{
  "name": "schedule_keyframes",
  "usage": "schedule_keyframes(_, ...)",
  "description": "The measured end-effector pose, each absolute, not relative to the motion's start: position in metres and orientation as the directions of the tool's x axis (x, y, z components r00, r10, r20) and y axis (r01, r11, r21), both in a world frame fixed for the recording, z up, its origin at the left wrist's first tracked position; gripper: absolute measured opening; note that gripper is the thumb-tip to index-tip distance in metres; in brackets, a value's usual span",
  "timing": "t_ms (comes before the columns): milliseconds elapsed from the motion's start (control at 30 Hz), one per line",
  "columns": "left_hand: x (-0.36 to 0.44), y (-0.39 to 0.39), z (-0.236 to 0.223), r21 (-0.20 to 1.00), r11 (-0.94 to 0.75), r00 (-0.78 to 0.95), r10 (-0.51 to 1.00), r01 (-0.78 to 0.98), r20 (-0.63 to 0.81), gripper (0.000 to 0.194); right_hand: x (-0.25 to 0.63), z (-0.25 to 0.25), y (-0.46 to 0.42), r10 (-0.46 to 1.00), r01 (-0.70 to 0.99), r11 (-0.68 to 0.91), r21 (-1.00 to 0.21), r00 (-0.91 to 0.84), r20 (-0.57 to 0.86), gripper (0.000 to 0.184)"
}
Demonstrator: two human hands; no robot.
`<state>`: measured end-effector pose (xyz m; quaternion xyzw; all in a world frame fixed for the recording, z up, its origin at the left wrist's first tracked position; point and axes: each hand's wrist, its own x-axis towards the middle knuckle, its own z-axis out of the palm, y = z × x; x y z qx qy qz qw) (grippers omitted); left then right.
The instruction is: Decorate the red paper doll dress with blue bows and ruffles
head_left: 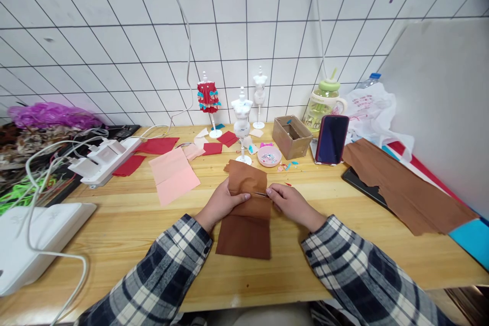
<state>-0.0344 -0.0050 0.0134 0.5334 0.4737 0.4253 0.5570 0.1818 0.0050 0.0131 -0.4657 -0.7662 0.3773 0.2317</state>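
A folded brown paper napkin (246,237) hangs over the table in front of me, its lower part darker than its top. My left hand (228,199) grips its left side, with the thumb lying on top. At the right edge my right hand (290,202) is closed on a thin metal tool, which looks like small scissors (260,194); its blades reach across the napkin towards my left thumb, and the handles are hidden in my fingers. Just beyond the napkin stands a white mini dress form (242,117).
Behind stand a dress form in a red ruffled dress (208,97) and another bare one (260,92). A pink bowl of sequins (269,156), cardboard box (292,136) and phone (331,139) are at right. Pink paper (174,175) and a power strip (109,160) lie left; more brown paper (408,188) lies far right.
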Motion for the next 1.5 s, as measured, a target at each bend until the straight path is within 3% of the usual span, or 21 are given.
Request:
schedule_keyframes(300,-0.034,-0.005,0.012,0.997,0.071,0.215,0.974,0.034,-0.077,0.061,0.179,0.009,0.005,0.868,0.428,0.132,-0.894,-0.485,-0.104,0.038)
schedule_keyframes(1500,-0.036,-0.004,0.01,0.997,0.04,0.207,0.977,0.071,-0.054,0.057,0.18,0.004,0.007,0.881,0.427,0.177,-0.887,-0.47,-0.051,0.035)
